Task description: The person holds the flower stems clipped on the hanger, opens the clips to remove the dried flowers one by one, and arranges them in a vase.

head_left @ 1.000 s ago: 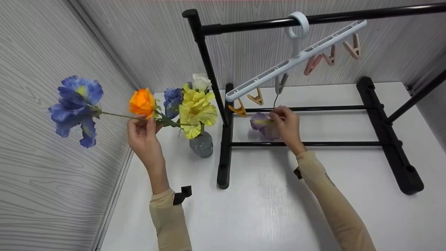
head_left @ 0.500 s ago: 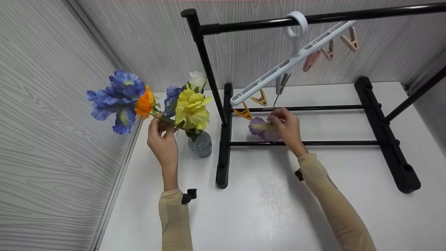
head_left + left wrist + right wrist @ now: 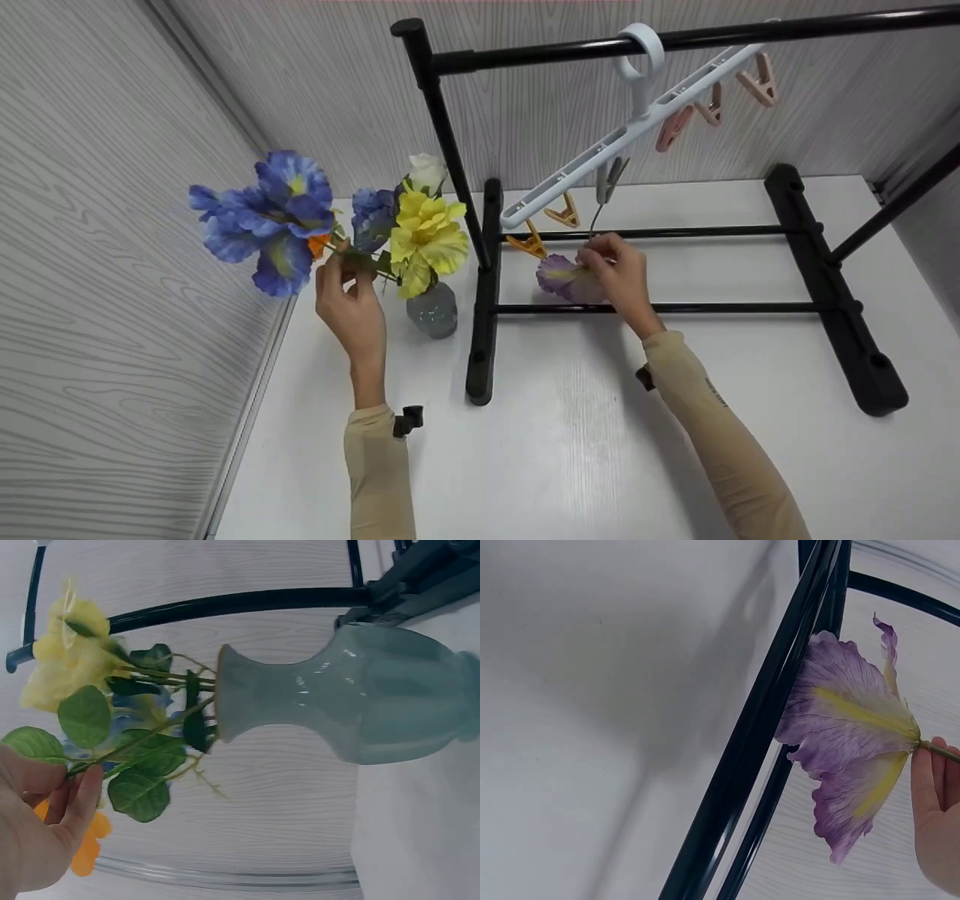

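My left hand (image 3: 351,307) pinches the green stem of a large blue artificial iris (image 3: 277,225), its bloom out to the left. In the left wrist view the pinched stem runs toward the mouth of the grey-green vase (image 3: 300,694). Behind these fingers shows an orange flower (image 3: 86,851), mostly hidden in the head view. My right hand (image 3: 619,281) pinches a purple iris (image 3: 855,712) by its stem, close behind the bloom, which hangs downward. Above that hand, the stem's upper end meets a grey clothespin (image 3: 601,182) on a white clip hanger (image 3: 611,146).
Yellow (image 3: 429,240) and white (image 3: 427,172) flowers stand at the vase. The hanger hangs by its ring from a black rack's top rail (image 3: 540,54). Orange clothespins (image 3: 529,241) and pink clothespins (image 3: 673,129) dangle from it. Two lower rack bars (image 3: 735,308) cross behind my right hand.
My left hand has moved right toward the vase, bringing the blue iris with it; the bloom now covers most of the orange flower. The hanger has swung slightly. My right hand stays nearly still.
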Action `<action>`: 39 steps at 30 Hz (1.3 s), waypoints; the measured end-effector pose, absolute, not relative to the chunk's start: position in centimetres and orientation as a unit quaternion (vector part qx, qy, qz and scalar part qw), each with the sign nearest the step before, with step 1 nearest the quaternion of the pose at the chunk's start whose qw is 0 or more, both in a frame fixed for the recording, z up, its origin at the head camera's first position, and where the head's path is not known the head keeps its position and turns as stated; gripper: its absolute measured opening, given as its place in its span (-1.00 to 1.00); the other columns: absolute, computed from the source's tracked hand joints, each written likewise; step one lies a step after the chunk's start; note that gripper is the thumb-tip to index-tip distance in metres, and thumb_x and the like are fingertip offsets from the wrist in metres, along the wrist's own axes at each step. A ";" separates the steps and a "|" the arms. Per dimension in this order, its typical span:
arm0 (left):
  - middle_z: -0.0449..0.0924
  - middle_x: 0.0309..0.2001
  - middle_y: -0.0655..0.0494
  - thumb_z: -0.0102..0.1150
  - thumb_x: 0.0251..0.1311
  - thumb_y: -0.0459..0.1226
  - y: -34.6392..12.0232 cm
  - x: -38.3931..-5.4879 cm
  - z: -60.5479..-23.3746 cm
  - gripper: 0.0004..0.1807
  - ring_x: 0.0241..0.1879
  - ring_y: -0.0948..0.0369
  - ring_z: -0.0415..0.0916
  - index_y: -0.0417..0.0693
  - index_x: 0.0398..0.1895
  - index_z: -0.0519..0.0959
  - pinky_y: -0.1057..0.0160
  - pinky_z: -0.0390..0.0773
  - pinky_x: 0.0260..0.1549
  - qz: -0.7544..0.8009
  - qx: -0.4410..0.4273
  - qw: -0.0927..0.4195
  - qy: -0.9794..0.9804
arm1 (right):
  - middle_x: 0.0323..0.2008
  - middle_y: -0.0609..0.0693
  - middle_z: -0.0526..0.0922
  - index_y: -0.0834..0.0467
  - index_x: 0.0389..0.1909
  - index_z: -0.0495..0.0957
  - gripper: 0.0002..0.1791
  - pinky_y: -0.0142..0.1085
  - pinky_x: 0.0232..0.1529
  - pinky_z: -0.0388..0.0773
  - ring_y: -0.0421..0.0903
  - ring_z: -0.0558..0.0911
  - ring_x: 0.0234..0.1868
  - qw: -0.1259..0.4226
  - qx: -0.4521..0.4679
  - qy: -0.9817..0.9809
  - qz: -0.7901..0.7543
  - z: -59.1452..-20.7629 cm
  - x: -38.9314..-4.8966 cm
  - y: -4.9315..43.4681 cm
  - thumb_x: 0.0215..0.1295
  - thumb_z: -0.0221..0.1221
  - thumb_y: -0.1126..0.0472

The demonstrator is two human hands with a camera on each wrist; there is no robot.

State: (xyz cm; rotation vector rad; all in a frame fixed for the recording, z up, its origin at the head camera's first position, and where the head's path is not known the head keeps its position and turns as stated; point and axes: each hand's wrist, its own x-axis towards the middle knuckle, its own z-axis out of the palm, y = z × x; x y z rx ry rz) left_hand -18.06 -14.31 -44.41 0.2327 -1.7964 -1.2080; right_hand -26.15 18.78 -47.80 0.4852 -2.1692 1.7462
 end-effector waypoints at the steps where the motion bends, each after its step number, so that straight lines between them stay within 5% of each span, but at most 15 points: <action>1: 0.58 -0.18 -0.21 0.17 0.40 -0.51 -14.3 -18.1 -44.8 -0.70 -0.23 0.08 0.55 -0.29 0.15 0.64 0.43 0.58 -0.27 -0.482 0.099 0.458 -0.740 | -0.24 0.40 0.70 0.48 -0.24 0.57 -0.95 -0.40 -0.16 0.61 0.32 0.69 -0.20 0.156 0.170 -0.758 0.610 -47.8 -26.1 18.8 0.39 0.22 0.50; 7: 0.62 -0.24 -0.12 0.20 0.38 -0.48 -14.0 -18.8 -46.5 -0.68 -0.25 0.15 0.59 -0.34 0.15 0.45 0.40 0.55 -0.30 -0.506 0.135 0.442 -0.728 | -0.28 0.39 0.70 0.43 -0.30 0.57 -0.96 -0.42 -0.16 0.61 0.30 0.69 -0.24 0.166 0.163 -0.756 0.612 -48.0 -26.1 18.6 0.35 0.20 0.57; 13: 0.64 -0.27 -0.14 0.24 0.32 -0.51 -13.8 -19.5 -48.0 -0.36 -0.28 0.18 0.62 -0.25 0.38 0.18 0.31 0.61 -0.25 -0.585 0.145 0.456 -0.655 | -0.27 0.40 0.70 0.46 -0.27 0.58 -0.99 -0.36 -0.19 0.62 0.34 0.68 -0.20 0.147 0.152 -0.751 0.626 -48.1 -25.7 18.8 0.34 0.21 0.55; 21: 0.51 -0.32 -0.01 0.23 0.28 -0.53 -13.9 -20.3 -49.1 -0.88 -0.26 0.18 0.48 -0.25 -0.24 0.50 0.32 0.50 -0.22 -0.581 0.183 0.376 -0.699 | -0.25 0.41 0.70 0.46 -0.28 0.58 -0.96 -0.36 -0.17 0.63 0.32 0.68 -0.19 0.126 0.156 -0.752 0.628 -47.8 -25.2 18.7 0.38 0.21 0.51; 28: 0.56 -0.30 -0.09 0.25 0.31 -0.48 -13.9 -20.4 -49.7 -0.90 -0.25 0.11 0.52 -0.28 -0.16 0.55 0.32 0.49 -0.25 -0.559 0.162 0.380 -0.719 | -0.24 0.40 0.70 0.52 -0.24 0.60 -0.93 -0.36 -0.18 0.63 0.23 0.69 -0.20 0.126 0.154 -0.753 0.627 -47.6 -24.9 18.7 0.35 0.22 0.52; 35: 0.62 -0.25 -0.18 0.31 0.34 -0.39 -13.9 -20.3 -50.1 -0.88 -0.11 -0.02 0.57 -0.27 -0.26 0.56 0.03 0.52 -0.04 -0.532 0.166 0.339 -0.758 | -0.21 0.40 0.69 0.52 -0.24 0.59 -0.94 -0.37 -0.13 0.64 0.22 0.69 -0.15 0.132 0.155 -0.748 0.631 -49.1 -25.7 19.0 0.36 0.21 0.55; 39: 0.60 -0.12 -0.19 0.35 0.34 -0.31 -14.0 -20.2 -50.0 -0.79 -0.01 -0.06 0.53 -0.28 -0.13 0.58 -0.05 0.45 0.05 -0.554 0.157 0.307 -0.757 | -0.21 0.34 0.71 0.49 -0.22 0.62 -0.95 -0.40 -0.15 0.64 0.14 0.71 -0.18 0.141 0.141 -0.744 0.637 -51.0 -26.9 19.2 0.35 0.24 0.53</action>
